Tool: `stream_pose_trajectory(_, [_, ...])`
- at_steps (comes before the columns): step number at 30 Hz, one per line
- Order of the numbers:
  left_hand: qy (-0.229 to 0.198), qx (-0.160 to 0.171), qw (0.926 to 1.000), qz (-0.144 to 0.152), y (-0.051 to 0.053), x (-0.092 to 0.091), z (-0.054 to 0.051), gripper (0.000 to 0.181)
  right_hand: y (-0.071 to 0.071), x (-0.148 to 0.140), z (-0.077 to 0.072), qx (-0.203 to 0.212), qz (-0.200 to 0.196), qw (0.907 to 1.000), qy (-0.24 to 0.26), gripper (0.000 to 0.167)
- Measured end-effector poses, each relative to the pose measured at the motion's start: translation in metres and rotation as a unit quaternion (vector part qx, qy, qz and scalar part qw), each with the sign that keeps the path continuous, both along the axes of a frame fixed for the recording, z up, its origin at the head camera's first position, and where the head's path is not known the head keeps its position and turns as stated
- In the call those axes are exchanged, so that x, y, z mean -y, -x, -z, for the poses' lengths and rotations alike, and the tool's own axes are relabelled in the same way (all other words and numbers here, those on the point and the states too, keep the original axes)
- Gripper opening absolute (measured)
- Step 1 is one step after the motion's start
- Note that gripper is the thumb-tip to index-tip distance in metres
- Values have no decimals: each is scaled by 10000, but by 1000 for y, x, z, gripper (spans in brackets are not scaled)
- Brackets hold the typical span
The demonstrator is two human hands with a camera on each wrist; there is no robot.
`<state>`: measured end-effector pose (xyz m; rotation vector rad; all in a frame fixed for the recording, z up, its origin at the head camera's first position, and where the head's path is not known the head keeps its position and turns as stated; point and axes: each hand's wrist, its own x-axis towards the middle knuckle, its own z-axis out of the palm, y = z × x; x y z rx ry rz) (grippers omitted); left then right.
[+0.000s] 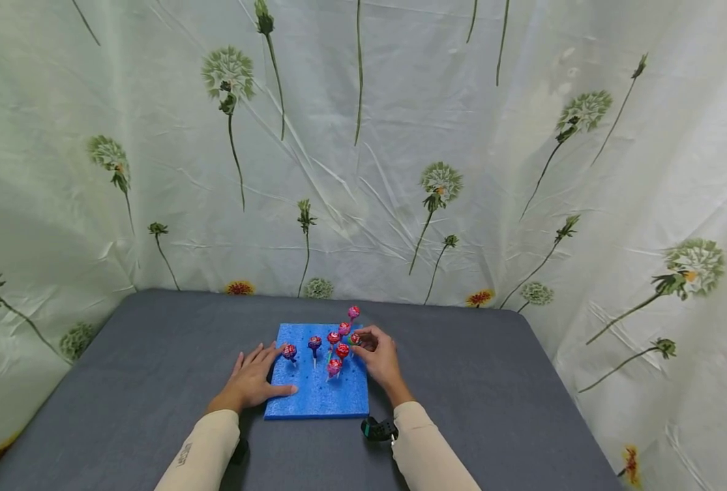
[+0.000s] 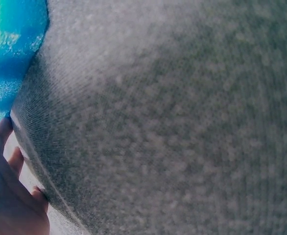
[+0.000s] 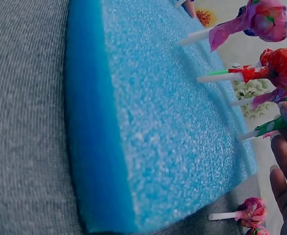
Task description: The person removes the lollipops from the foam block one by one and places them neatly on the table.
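A blue foam board [image 1: 317, 402] lies on the table with several wrapped lollipops standing in it on white sticks. My left hand [image 1: 253, 378] rests on the board's left side, fingers spread and thumb over the surface; the left wrist view shows part of this hand [image 2: 16, 191] at the board's edge. My right hand [image 1: 378, 354] pinches a green-wrapped lollipop [image 3: 275, 126] near the board's right side, its stick meeting the foam. Close by stand a red lollipop [image 1: 342, 350] and a pink lollipop [image 1: 334, 367]. Purple-wrapped lollipops, one in the middle [image 1: 314, 343] and one by my left fingers [image 1: 289, 352], stand apart.
A grey cloth covers the table [image 1: 474, 409]. Behind it hangs a pale curtain [image 1: 388, 136] printed with dandelions. A black wrist strap [image 1: 378, 429] sits at the right sleeve. Another pink lollipop [image 3: 251, 211] shows past the board's edge in the right wrist view.
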<state>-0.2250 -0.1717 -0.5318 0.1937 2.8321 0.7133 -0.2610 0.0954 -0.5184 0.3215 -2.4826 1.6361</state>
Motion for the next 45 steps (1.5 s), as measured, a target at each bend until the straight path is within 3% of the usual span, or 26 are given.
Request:
stream_pose_trajectory(19, [-46, 62, 10000, 15, -2, -1, -3, 104, 1, -2, -5, -44, 125, 9998, 163, 21])
stream_pose_trajectory(26, [-38, 22, 10000, 21, 0, 1, 0, 104, 2, -5, -8, -18, 234, 9995, 220, 23])
stream_pose_trajectory(34, [-23, 18, 10000, 59, -1, 1, -1, 103, -13, -9, -36, 46, 29, 9995, 323, 23])
stream_pose_trajectory(36, [-26, 11, 10000, 65, -1, 1, -1, 103, -12, -12, -34, 28, -6, 9993, 372, 24])
stream_pose_trajectory(41, [-15, 13, 10000, 79, -1, 1, -1, 104, 1, -22, -12, -25, 50, 9994, 333, 26])
stream_pose_trajectory(45, [17, 2, 10000, 89, -1, 1, -1, 103, 3, -27, -7, -128, 75, 9996, 247, 25])
